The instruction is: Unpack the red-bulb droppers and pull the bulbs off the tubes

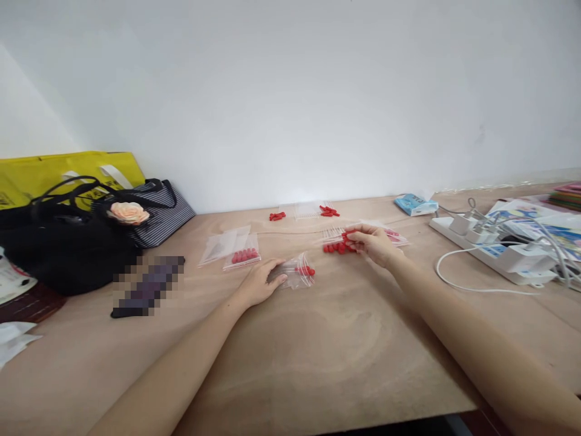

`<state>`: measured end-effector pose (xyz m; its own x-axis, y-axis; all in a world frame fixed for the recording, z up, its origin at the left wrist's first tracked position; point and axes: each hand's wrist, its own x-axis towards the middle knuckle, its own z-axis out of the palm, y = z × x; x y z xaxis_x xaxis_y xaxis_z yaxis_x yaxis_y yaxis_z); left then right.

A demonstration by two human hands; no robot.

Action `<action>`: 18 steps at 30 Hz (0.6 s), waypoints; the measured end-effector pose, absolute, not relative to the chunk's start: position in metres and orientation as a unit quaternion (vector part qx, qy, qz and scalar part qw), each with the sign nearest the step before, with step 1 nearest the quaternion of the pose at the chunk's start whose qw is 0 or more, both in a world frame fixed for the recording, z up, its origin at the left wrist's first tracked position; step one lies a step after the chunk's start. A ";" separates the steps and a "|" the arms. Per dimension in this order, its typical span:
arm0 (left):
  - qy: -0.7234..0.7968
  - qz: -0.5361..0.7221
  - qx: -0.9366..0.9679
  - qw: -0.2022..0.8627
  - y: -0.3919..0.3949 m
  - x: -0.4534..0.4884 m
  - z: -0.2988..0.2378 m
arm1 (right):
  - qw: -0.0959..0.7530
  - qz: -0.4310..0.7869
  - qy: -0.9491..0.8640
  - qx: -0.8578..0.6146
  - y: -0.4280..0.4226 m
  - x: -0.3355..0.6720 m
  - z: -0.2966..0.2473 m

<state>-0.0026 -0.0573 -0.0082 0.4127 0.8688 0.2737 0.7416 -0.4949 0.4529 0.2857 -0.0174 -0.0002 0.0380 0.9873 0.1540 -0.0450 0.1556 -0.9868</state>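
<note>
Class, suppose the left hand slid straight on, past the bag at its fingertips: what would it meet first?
Probably the red-ended sticks by the right hand, beyond the clear bag that the left hand touches; unclear depth leaves the exact line uncertain.

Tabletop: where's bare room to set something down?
The largest bare patch of tabletop lies between the forearms, nearer the wearer than the left hand and right hand. Another lies between the dark pixelated item and left forearm. Crowded: around the hands, with plastic bags and red pieces, and right, around the power strip.
</note>
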 end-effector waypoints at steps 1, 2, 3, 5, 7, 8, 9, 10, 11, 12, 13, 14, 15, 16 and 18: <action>0.486 0.243 0.829 0.131 -0.058 -0.002 -0.008 | 0.577 0.429 -0.510 -0.473 -0.015 0.287 0.000; 0.486 0.244 0.829 0.131 -0.058 -0.002 -0.008 | 0.591 0.390 -0.509 -0.489 -0.013 0.286 0.000; 0.486 0.245 0.829 0.131 -0.058 -0.002 -0.007 | 0.599 0.345 -0.519 -0.503 -0.011 0.283 -0.002; 0.483 0.246 0.830 0.132 -0.058 -0.001 -0.006 | 0.592 0.237 -0.572 -0.517 -0.006 0.271 -0.007; 0.481 0.248 0.830 0.133 -0.059 -0.001 -0.006 | 0.545 0.099 -0.662 -0.505 -0.003 0.256 -0.014; 0.481 0.248 0.831 0.132 -0.059 -0.001 -0.006 | 0.501 0.040 -0.705 -0.501 -0.001 0.248 -0.017; 0.480 0.248 0.831 0.132 -0.059 -0.001 -0.006 | 0.446 -0.008 -0.740 -0.503 0.000 0.240 -0.020; 0.479 0.248 0.832 0.131 -0.059 -0.001 -0.006 | 0.386 -0.045 -0.769 -0.508 0.001 0.233 -0.022; 0.478 0.247 0.833 0.131 -0.058 -0.001 -0.006 | 0.336 -0.071 -0.787 -0.512 0.002 0.227 -0.024; 0.476 0.246 0.834 0.130 -0.058 -0.002 -0.007 | 0.297 -0.087 -0.800 -0.515 0.003 0.222 -0.025; 0.474 0.245 0.836 0.128 -0.058 -0.002 -0.007 | 0.271 -0.095 -0.808 -0.515 0.004 0.219 -0.025; 0.472 0.245 0.837 0.127 -0.058 -0.002 -0.007 | 0.258 -0.099 -0.813 -0.513 0.004 0.216 -0.026; 0.471 0.244 0.838 0.126 -0.057 -0.002 -0.007 | 0.249 -0.100 -0.817 -0.511 0.004 0.214 -0.026; 0.470 0.244 0.839 0.125 -0.057 -0.002 -0.007 | 0.238 -0.104 -0.821 -0.509 0.005 0.213 -0.025; 0.470 0.244 0.839 0.126 -0.057 -0.002 -0.007 | 0.215 -0.113 -0.827 -0.507 0.004 0.213 -0.025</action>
